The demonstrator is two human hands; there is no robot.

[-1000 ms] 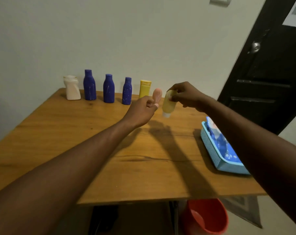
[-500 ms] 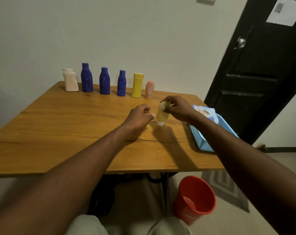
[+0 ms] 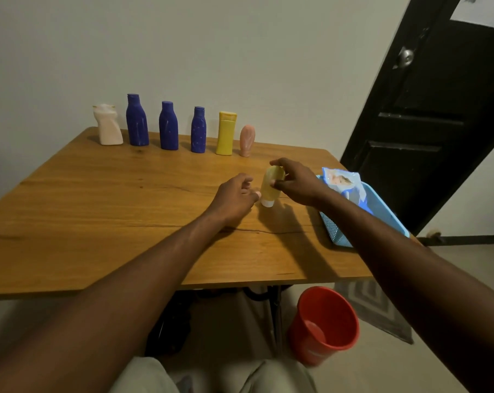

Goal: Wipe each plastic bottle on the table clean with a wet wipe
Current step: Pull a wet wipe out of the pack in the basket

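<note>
Head view is showing the right hand (image 3: pixel 295 182) pinching a small pale-yellow plastic bottle with a white cap (image 3: pixel 270 188), cap down, its grip closing around the upper body while the cap is hovering just above or barely touching the wooden surface (image 3: pixel 104 211); which, I cannot tell. The left hand (image 3: pixel 234 195) is curling loosely just beside the cap, holding nothing visible. To do this well, the bottle should be steadied upright while a wipe is being drawn from the blue wet-wipe pack (image 3: pixel 342 181) in the light-blue perforated plastic tray (image 3: pixel 336 231), just right of the grip. Compared with half a second ago, both hands are sitting in nearly the same spots, and the row of six bottles (image 3: pixel 180 129) well beyond the grip is standing unchanged.
</note>
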